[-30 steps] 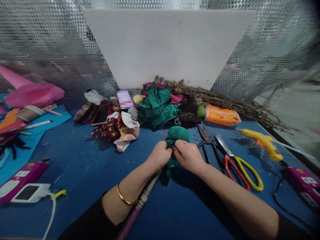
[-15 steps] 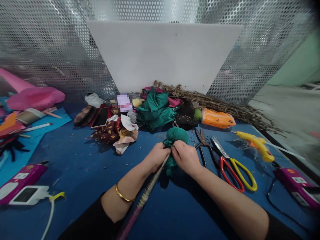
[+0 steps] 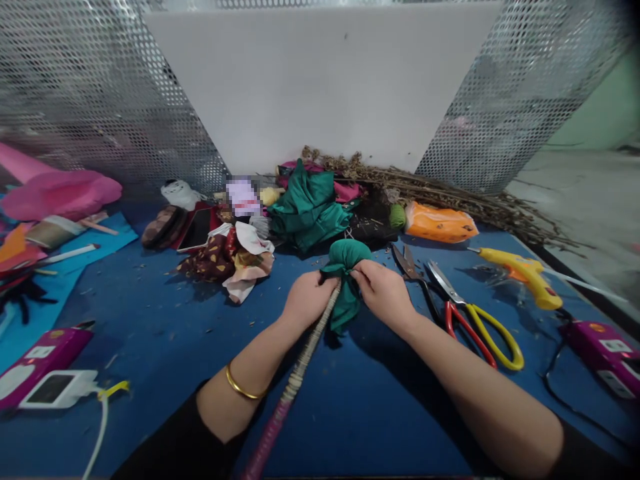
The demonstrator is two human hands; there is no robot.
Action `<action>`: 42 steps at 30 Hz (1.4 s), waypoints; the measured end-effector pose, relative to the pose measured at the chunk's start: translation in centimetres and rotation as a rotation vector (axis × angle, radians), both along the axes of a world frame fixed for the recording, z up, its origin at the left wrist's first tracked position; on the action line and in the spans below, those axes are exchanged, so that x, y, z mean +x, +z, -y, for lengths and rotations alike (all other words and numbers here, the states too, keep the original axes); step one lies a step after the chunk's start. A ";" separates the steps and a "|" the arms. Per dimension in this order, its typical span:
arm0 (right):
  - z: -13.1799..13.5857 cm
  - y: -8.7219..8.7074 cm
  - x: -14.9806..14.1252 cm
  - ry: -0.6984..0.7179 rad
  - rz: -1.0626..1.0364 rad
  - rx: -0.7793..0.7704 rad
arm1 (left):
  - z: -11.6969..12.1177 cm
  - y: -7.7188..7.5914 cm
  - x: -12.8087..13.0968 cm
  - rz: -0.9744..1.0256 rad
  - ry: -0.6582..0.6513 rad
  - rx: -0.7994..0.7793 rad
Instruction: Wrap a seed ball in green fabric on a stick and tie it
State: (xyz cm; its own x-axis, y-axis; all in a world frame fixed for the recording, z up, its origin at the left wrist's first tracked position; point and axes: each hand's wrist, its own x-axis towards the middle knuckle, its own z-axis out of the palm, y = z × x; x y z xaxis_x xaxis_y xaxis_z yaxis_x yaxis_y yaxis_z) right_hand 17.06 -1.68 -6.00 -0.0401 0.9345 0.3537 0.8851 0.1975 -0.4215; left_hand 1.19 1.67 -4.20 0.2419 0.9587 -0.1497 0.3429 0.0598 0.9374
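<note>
Green cloth is bunched into a round, padded ball at the far end of a stick, with a loose tail hanging below. The stick is wrapped in pale cord near the ball and in purple toward me. My left hand is closed on the cloth at the ball's neck, just left of the stick's tip. On the other side my right hand pinches the cloth at the same neck. The fingertips of both hands are partly hidden.
Right of my hands lie black-handled shears, red-and-yellow scissors and a yellow glue gun. More green cloth, dried stems and an orange packet lie behind. At left are patterned cloth scraps and a purple power bank.
My hands have moved slightly apart along the neck of the green ball. The cloth there looks drawn tighter, and the tail hangs more in view. More of the cord-wrapped stick shows.
</note>
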 end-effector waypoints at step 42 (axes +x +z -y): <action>-0.5 0.0 0.5 -0.077 -0.401 -0.171 | -2.3 -1.7 -0.3 -0.253 -0.170 0.769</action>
State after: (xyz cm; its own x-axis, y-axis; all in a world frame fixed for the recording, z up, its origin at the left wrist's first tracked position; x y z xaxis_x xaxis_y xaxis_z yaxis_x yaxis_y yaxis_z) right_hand 17.61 -1.14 -6.02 0.1413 0.9757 0.1673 0.6540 0.0348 -0.7557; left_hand 0.87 3.95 -5.87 0.4403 0.7688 0.4637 0.4955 -0.6388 0.5886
